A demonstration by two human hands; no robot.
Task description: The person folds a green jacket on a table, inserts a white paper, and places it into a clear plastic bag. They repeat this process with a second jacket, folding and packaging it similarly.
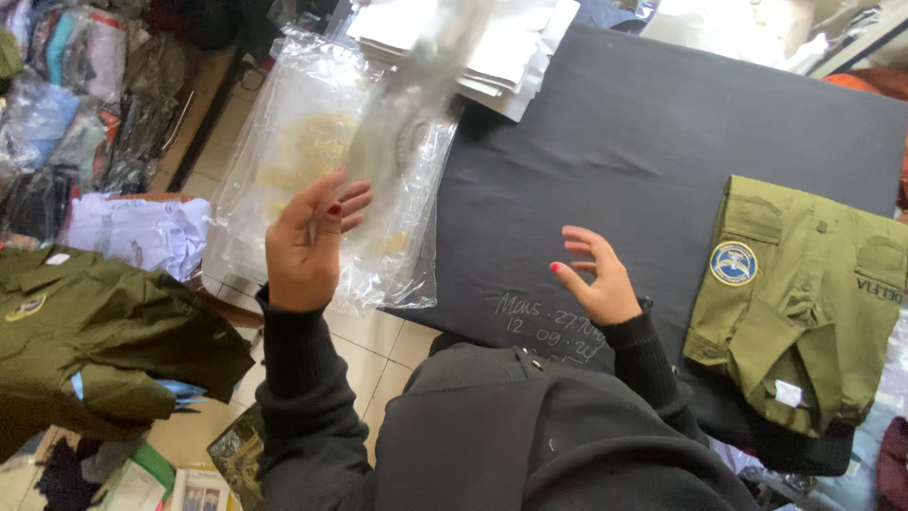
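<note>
My left hand (307,248) is raised at the left edge of the table, fingers pressed on a stack of clear plastic bags (326,161) that hangs off the table's left side; whether it grips them I cannot tell. My right hand (596,279) hovers above the dark table top (605,142) with its fingers spread, holding nothing. A folded olive-green shirt (799,298) with a round blue badge lies on the table to the right of my right hand. Both arms wear dark sleeves.
A pile of white flat packets (492,43) sits at the table's far edge. More olive-green shirts (85,331) lie stacked at the left. Bagged clothes (76,85) crowd the floor at far left. White paper (142,232) lies beside them.
</note>
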